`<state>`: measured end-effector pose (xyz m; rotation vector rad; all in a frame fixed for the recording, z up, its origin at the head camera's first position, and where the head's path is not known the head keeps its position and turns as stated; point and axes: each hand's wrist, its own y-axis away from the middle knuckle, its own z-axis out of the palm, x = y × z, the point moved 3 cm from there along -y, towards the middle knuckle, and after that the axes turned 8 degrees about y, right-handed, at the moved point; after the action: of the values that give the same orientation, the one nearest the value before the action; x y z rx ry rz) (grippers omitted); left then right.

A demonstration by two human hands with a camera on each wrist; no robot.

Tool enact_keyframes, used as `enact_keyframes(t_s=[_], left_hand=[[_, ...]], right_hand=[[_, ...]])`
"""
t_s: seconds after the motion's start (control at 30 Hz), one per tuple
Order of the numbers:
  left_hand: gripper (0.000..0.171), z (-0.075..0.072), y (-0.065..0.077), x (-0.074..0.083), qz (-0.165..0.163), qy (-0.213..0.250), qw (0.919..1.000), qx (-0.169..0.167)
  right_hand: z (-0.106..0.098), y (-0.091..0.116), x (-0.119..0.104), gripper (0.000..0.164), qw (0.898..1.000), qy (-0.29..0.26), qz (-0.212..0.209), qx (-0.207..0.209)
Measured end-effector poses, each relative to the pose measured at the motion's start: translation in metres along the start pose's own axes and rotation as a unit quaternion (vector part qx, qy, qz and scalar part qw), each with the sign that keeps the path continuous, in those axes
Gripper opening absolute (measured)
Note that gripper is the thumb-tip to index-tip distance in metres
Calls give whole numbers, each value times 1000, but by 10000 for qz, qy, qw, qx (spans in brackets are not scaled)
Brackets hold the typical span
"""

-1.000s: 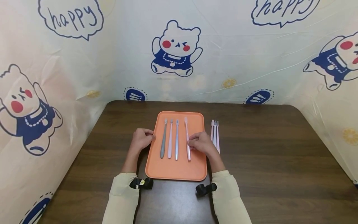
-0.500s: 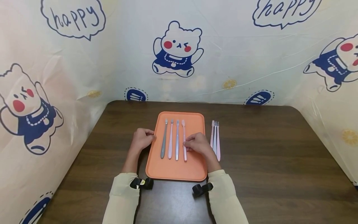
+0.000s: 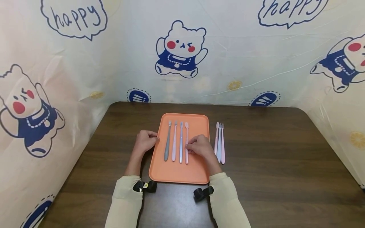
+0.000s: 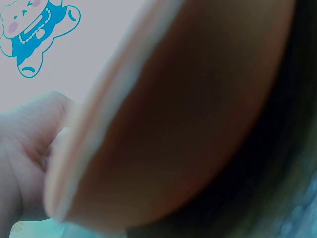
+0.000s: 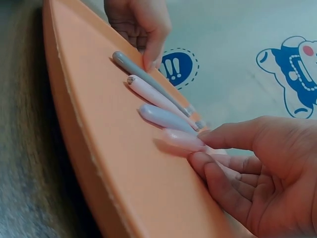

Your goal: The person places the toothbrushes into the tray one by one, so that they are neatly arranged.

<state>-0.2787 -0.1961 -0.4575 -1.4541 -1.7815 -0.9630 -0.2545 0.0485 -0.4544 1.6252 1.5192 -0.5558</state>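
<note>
Right hand (image 3: 201,146) pinched a pale pink toothbrush (image 5: 182,140) between thumb and fingers, partway along the handle; the brush was within the tray outline, handle end toward the person, head away, and whether it touched the tray floor could not be told. Left hand (image 3: 144,141) gripped the left rim of the orange tray (image 3: 171,174), fingers bent at the edge, partly hidden by the tray in the left wrist view. Three more toothbrushes lay in the tray left of the pinched one, roughly parallel, heads at the far end: grey-green toothbrush (image 3: 167,145) leftmost, lilac-pink toothbrush (image 3: 174,148) next, blue toothbrush (image 3: 181,148) closest to the pinched one, a narrow gap between. Outside, just right of the tray, a second set lay bunched on the dark wood-grain table (image 3: 271,158): pink brush (image 3: 215,142) left, light blue brush (image 3: 219,145) middle, pinkish-lilac brush (image 3: 223,145) right. Both forearms had cream sleeves (image 3: 124,202), a black wrist camera (image 3: 144,186) on each. Behind the table hung a pale backdrop (image 3: 245,57) with cartoon bears, "happy" speech bubbles, orange slices and dark blue ovals; left wrist view mostly blurred tray
</note>
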Motion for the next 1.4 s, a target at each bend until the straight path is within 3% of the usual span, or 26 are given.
enact_keyframes(t_s=[0.73,0.97,1.13,1.4], left_hand=[[28,1,0,-1,-34,35,10000,-28],[29,1,-1,-3,-6,38,10000,-43],[30,-1,0,-3,4,1,10000,-64],[29,-2,1,-1,3,-51,10000,0]], right_hand=[[-5,3,1,13,9997,65,97,-190],[-7,6,2,14,10000,13,54,-47],[-14,11,2,15,9999,-34,-61,119],[-31,18,1,18,9974,-27,-603,401]])
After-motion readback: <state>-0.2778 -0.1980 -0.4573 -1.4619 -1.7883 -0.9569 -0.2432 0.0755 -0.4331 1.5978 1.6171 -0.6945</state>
